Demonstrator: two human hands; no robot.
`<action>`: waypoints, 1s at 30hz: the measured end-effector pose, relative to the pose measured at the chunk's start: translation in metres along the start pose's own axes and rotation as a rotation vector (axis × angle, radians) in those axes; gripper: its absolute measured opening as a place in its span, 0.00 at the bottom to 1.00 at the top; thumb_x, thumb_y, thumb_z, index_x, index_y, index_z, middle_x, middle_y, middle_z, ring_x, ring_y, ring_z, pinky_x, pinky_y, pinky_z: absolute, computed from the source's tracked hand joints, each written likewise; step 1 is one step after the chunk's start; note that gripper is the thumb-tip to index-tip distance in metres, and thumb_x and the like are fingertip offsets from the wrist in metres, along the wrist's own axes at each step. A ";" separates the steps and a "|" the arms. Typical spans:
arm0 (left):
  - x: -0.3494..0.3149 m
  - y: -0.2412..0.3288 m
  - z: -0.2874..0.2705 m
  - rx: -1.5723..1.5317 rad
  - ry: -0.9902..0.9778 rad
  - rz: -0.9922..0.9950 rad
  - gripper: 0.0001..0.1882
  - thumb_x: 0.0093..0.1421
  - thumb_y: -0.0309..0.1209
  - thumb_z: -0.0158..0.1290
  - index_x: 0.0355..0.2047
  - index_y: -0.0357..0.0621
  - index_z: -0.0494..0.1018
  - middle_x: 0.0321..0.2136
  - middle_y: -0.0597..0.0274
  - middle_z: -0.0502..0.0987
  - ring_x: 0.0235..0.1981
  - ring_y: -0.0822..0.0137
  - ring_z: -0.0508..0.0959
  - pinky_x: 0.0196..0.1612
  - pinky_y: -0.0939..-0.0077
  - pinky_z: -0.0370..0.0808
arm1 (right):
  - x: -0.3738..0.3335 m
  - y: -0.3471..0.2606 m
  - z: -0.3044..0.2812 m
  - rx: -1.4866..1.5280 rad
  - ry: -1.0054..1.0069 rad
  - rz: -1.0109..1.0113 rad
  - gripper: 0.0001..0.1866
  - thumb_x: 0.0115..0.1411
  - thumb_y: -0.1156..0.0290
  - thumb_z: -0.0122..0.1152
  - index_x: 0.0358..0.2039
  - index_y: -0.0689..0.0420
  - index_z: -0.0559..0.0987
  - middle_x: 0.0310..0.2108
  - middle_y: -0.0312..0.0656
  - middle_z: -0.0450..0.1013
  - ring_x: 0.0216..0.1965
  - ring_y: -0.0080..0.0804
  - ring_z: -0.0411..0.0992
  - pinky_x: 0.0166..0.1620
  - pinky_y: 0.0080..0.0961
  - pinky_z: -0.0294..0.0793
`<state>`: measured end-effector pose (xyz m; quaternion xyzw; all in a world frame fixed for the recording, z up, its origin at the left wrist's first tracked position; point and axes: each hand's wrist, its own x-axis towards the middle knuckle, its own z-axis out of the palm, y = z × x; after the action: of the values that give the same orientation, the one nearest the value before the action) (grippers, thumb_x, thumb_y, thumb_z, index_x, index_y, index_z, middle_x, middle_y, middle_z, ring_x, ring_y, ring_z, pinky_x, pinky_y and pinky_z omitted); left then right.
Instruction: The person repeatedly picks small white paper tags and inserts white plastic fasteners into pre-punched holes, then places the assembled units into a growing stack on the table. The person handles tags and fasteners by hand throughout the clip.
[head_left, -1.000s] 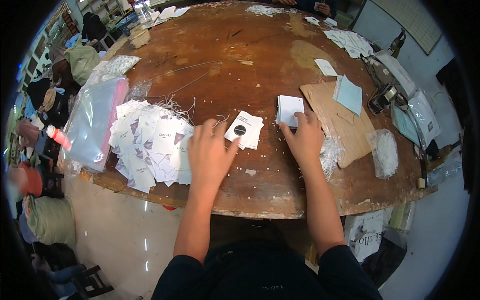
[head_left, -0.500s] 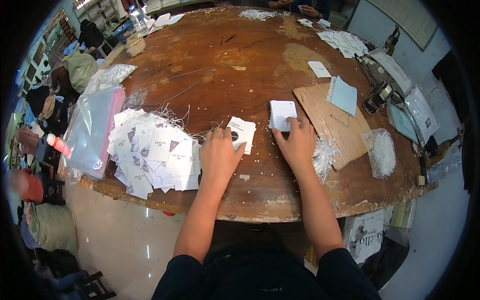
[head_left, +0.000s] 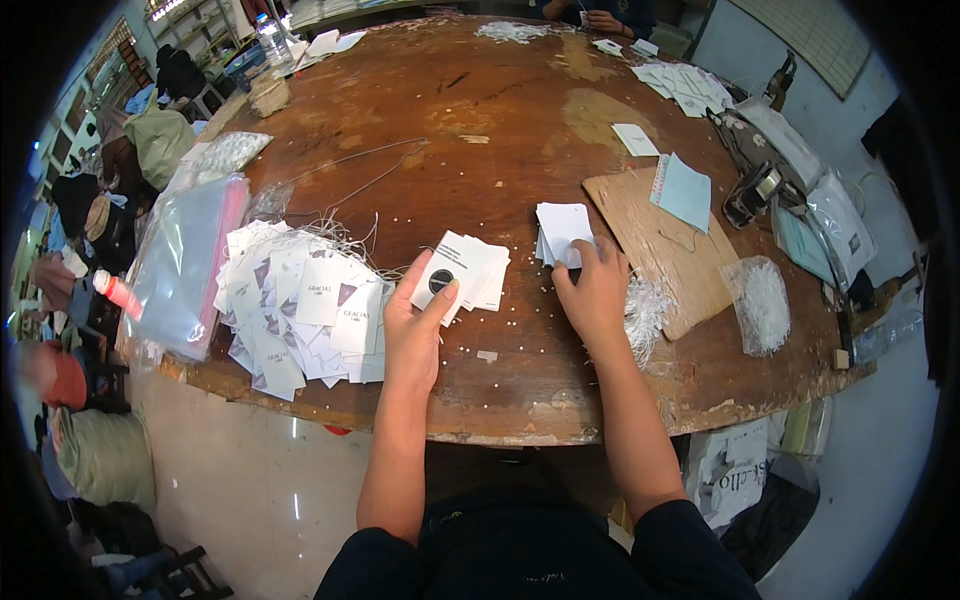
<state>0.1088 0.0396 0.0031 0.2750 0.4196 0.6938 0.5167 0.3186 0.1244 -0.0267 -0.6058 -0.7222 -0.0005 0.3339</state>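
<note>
My left hand (head_left: pixel 412 335) is closed on a white hang tag (head_left: pixel 441 270) with a black round mark, the thumb pressed on its face. Beside it, a small fanned stack of similar tags (head_left: pixel 487 276) lies on the table. My right hand (head_left: pixel 594 295) has its fingers bent over the lower right of a stack of blank white cards (head_left: pixel 562 226), gripping its edge. Left of my left hand spreads a big heap of white tags (head_left: pixel 300 310), with loose strings (head_left: pixel 335 232) along its far side.
Clear plastic sleeves (head_left: pixel 190 265) lie at the table's left. A wooden board (head_left: pixel 660 245) with a pale blue notebook (head_left: pixel 683 193) rests at right, near white string bundles (head_left: pixel 648 312) and a bag of strings (head_left: pixel 757 305). Another person's hands (head_left: pixel 603 22) are at the far edge.
My left hand has turned palm up and lifted a tag off the small stack. My right hand has stayed at the blank cards, which are now slightly more fanned.
</note>
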 end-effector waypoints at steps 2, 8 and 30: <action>-0.002 -0.002 -0.002 -0.085 0.000 -0.031 0.26 0.64 0.22 0.55 0.61 0.32 0.63 0.50 0.52 0.76 0.49 0.67 0.79 0.53 0.72 0.78 | 0.000 0.001 -0.001 0.010 0.012 -0.018 0.21 0.53 0.65 0.66 0.45 0.62 0.80 0.54 0.59 0.69 0.52 0.57 0.66 0.56 0.47 0.66; -0.007 -0.004 -0.003 -0.145 0.062 -0.087 0.17 0.65 0.22 0.53 0.52 0.39 0.63 0.45 0.54 0.76 0.46 0.64 0.80 0.49 0.65 0.81 | 0.001 -0.013 -0.016 0.138 0.123 -0.061 0.20 0.53 0.67 0.66 0.46 0.63 0.79 0.54 0.58 0.68 0.52 0.55 0.66 0.55 0.46 0.67; -0.017 -0.005 -0.001 -0.199 -0.099 -0.088 0.25 0.72 0.41 0.44 0.62 0.37 0.62 0.56 0.54 0.72 0.56 0.64 0.74 0.56 0.63 0.73 | -0.052 -0.074 -0.032 0.381 -0.134 -0.528 0.27 0.48 0.64 0.71 0.51 0.53 0.80 0.58 0.55 0.66 0.51 0.49 0.68 0.52 0.41 0.67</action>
<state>0.1160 0.0233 -0.0012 0.2377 0.3342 0.6941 0.5916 0.2713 0.0458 0.0029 -0.3232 -0.8616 0.0878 0.3814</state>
